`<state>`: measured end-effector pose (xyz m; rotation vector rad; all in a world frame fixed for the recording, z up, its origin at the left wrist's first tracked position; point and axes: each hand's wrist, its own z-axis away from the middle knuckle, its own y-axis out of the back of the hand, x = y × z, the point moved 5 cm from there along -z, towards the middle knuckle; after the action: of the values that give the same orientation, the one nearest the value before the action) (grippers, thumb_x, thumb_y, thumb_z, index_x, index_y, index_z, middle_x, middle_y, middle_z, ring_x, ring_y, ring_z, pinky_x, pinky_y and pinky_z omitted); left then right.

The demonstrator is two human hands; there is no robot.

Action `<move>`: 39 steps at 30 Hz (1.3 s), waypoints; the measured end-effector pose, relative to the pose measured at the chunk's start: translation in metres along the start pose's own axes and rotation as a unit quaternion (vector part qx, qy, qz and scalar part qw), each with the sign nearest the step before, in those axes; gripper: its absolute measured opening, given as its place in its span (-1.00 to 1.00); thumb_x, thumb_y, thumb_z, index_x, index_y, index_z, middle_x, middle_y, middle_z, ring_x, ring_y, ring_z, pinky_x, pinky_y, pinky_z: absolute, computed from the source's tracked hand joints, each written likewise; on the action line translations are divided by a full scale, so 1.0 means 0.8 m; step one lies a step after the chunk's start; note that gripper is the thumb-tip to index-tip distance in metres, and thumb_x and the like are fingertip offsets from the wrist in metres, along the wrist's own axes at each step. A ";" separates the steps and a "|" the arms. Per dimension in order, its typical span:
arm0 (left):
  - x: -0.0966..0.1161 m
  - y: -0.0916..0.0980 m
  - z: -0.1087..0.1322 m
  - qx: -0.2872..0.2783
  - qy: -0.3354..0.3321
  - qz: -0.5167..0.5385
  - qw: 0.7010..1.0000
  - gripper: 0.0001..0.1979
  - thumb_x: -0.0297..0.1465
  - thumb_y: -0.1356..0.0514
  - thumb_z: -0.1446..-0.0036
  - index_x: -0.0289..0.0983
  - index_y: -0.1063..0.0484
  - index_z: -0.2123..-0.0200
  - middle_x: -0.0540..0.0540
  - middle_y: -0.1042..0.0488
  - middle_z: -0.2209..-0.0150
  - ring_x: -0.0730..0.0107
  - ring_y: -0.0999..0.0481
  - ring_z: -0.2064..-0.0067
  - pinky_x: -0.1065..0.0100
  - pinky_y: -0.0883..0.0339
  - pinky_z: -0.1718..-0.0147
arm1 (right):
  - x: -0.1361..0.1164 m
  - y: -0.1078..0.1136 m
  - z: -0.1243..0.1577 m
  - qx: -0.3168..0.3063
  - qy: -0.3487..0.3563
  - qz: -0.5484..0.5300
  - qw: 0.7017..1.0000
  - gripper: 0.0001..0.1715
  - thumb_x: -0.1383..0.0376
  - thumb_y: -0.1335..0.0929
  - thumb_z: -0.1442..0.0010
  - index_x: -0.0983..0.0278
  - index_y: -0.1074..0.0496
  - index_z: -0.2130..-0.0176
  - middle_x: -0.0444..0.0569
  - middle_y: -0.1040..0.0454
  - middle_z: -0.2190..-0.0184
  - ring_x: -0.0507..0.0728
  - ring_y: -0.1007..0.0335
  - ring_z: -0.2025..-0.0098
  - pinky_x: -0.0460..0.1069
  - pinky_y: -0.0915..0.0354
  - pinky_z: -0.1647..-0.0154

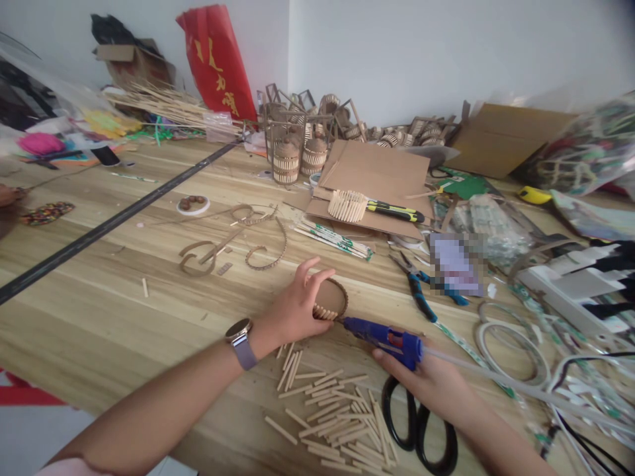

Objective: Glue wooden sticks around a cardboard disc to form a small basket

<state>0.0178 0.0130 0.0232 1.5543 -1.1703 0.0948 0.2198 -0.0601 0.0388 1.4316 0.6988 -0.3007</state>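
Note:
My left hand (297,304) is curved round the near left side of a small round base (331,296), thumb at its lower edge and two fingers raised. The base has a flat brown floor, a braided rim and a row of short wooden sticks along its near side. My right hand (436,377) grips a blue hot glue gun (381,337), whose nozzle tip meets the base's rim beside my left thumb. Loose short wooden sticks (337,410) lie in a heap below both hands. Black-handled scissors (436,443) rest partly under my right forearm.
Blue-handled pliers (419,291) and rolls of tape (513,350) lie to the right. Cardboard sheets (377,168) carry a yellow-black utility knife (391,210). Small stick-sided lanterns (286,162) stand at the back. A dark metal strip (124,215) crosses the left; another person's hand (10,195) shows beyond.

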 end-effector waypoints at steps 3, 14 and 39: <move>0.000 0.000 0.000 -0.001 -0.001 -0.004 1.000 -0.10 -0.52 -0.42 0.17 -0.20 -0.06 -0.22 -0.37 0.02 -0.29 -0.15 -0.22 -0.28 -0.13 -0.23 -0.21 | -0.001 0.000 0.000 0.001 -0.002 -0.002 1.000 -0.64 0.06 -0.25 -0.23 0.18 -0.52 0.34 0.03 -0.64 0.33 0.24 -0.57 0.30 0.03 -0.45 0.28; 0.001 0.001 0.000 -0.003 0.001 -0.001 1.000 -0.12 -0.52 -0.41 0.16 -0.22 -0.08 -0.21 -0.37 0.02 -0.30 -0.17 -0.18 -0.30 -0.12 -0.25 -0.20 | 0.003 -0.002 0.000 -0.007 -0.011 -0.003 1.000 -0.63 0.05 -0.24 -0.23 0.19 -0.53 0.32 0.04 -0.64 0.32 0.26 -0.57 0.26 0.06 -0.46 0.24; 0.000 0.002 0.000 -0.001 -0.017 -0.016 1.000 -0.08 -0.48 -0.44 0.16 -0.17 -0.03 -0.22 -0.36 -0.02 -0.27 -0.16 -0.15 -0.33 -0.14 -0.25 -0.19 | 0.044 0.024 -0.008 0.111 -0.183 -0.208 0.954 -0.43 -0.17 -0.37 -0.05 0.29 -0.54 0.33 0.00 -0.56 0.50 0.16 -0.46 0.48 0.00 -0.39 0.48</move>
<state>0.0168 0.0128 0.0242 1.5771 -1.1704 0.0460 0.2564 -0.0432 0.0325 1.3759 0.6692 -0.9751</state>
